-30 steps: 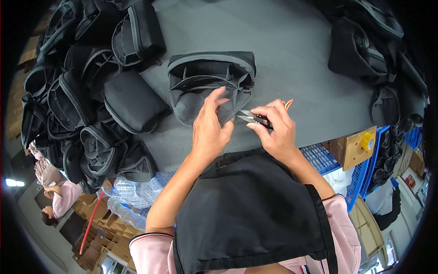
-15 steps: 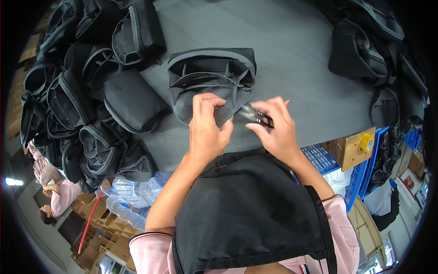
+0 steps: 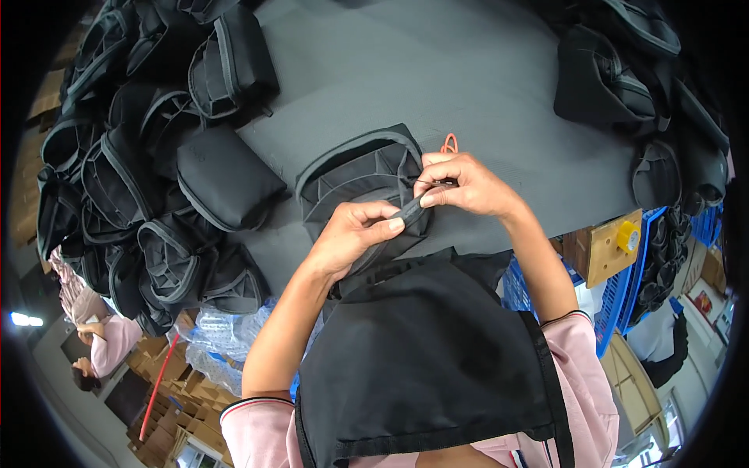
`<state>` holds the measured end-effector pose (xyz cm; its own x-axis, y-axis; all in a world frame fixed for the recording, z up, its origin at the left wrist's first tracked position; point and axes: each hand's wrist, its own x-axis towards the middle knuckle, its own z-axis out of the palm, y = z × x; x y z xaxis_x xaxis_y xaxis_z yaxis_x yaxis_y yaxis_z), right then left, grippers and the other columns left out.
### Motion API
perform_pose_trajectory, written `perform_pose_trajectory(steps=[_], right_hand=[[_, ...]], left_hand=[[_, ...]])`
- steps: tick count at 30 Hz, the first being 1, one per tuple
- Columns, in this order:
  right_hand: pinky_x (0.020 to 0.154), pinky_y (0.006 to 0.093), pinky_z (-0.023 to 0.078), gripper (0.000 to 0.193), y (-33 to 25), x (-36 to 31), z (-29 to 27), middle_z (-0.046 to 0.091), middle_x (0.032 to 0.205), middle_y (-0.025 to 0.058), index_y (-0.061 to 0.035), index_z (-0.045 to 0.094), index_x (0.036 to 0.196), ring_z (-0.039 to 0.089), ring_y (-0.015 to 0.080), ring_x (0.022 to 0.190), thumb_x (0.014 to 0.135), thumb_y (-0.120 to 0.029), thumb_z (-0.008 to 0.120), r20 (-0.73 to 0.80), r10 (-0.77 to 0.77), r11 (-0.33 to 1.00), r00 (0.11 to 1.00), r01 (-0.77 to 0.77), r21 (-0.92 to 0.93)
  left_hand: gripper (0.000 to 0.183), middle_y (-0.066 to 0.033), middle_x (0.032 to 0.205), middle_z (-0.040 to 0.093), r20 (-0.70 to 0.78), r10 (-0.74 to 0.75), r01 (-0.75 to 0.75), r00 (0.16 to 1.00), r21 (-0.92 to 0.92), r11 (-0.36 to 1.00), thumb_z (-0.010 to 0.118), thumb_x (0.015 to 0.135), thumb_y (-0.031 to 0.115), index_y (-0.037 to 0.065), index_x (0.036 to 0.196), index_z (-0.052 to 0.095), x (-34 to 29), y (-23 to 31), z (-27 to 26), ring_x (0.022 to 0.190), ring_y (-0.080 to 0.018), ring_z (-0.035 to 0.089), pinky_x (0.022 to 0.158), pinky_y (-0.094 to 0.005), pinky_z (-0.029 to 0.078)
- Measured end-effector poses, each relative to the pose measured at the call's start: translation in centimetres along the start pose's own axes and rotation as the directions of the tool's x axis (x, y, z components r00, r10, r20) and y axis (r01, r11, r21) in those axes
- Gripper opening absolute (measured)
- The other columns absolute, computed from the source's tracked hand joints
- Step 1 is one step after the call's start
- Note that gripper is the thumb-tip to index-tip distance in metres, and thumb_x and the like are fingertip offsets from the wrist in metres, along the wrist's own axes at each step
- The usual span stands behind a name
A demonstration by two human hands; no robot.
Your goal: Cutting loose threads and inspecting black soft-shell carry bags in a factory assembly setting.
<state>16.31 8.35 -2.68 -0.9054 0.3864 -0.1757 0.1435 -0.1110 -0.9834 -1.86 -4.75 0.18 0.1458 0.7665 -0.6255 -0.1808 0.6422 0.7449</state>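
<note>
An opened black pouch (image 3: 343, 173) with grey zipper edging and inner dividers lies in front of me on the table. My left hand (image 3: 353, 238) is closed, pinching the pouch's near right edge between thumb and fingers. Just to its right, my right hand (image 3: 468, 185) is closed too, its thumb and forefinger at the same edge strip. Within the right hand is a small dark tool (image 3: 445, 182), mostly covered by the fingers, so its kind is unclear. A red-orange loop (image 3: 449, 143) sticks up beyond that hand's knuckles.
Several black pouches (image 3: 226, 179) are heaped on the left of the grey table (image 3: 484, 62), with others (image 3: 601, 86) at the far right. A wooden block (image 3: 612, 253) carries a yellow tape roll (image 3: 627, 237) by the blue crates (image 3: 608, 320). Another person (image 3: 105, 347) is at lower left.
The pouch has come nearer me and turned slightly. My right hand has moved up and inward to the pouch edge with the dark tool. My left hand has shifted from inside the pouch to its edge.
</note>
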Motion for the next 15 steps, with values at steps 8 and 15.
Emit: perform_pose_trajectory(steps=[8, 15], right_hand=[[0.066, 0.0276, 0.046, 0.024, -2.1, -4.2, 6.0, 0.054, 0.081, 0.007, -0.0046, 0.059, 0.102, 0.056, 0.0177, 0.072, 0.078, -0.008, 0.064, -0.715, -0.12, 0.944, 0.689, -0.143, -0.297], [0.053, 0.0292, 0.044, 0.025, -3.0, -5.9, 5.1, 0.053, 0.078, 0.0035, -0.0078, 0.063, 0.094, 0.055, 0.0183, 0.058, 0.07, -0.011, 0.071, -0.573, -0.191, 0.887, 0.797, -0.109, -0.448]], left_hand=[[0.027, -0.0031, 0.096, 0.061, 0.053, 0.063, -0.038, 0.997, -0.382, 0.923, 0.067, 0.079, 0.0, 0.001, 0.104, 0.057, 0.4, -0.6, 1.5, 0.087, -0.0076, 0.057, 0.081, -0.0227, 0.048], [0.022, -0.0024, 0.093, 0.061, 0.036, 0.105, -0.085, 0.994, -0.37, 0.925, 0.066, 0.08, -0.001, 0.002, 0.101, 0.058, 0.8, -1.0, 1.6, 0.086, -0.0077, 0.057, 0.08, -0.0226, 0.048]])
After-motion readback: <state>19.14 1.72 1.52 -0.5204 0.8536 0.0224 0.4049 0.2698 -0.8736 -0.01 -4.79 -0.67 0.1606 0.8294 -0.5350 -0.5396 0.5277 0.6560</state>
